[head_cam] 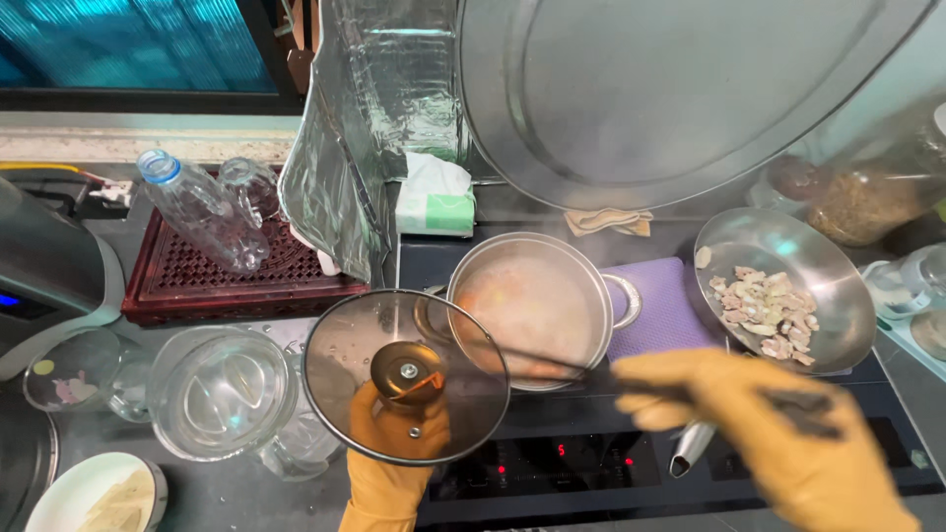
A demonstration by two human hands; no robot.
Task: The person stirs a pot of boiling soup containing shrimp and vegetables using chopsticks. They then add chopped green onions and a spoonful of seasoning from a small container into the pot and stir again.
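The glass lid [405,375] has been lifted clear of the steaming pot [533,306] and is held by its knob from beneath in the left hand [394,433], whose gloved fingers are closed on that knob; the lid hangs tilted, just left of the pot and overlapping its near rim. The right hand [778,433], also gloved in yellow, is blurred, with its fingers curled together around a thin dark utensil [572,366] whose shaft runs leftward from the hand across the pot's near edge. The pot sits uncovered on the black cooktop [552,463], with a pale reddish broth showing through the steam, so the uncovering may be judged done; the chopped meat is seen lying untouched in the metal bowl [783,286] just beyond the right hand, and nothing shows it yet added to the pot. As for packages, a white and green tissue pack [435,197] stands beyond the left hand, against the foil splash guard [340,148]; a clear plastic bottle [202,212] with a blue cap lies on the dark red tray [177,286] to the far left of that hand; a jar of brownish contents [867,192] stands beyond the right hand. A red lit display is seen on the cooktop panel between the two hands.
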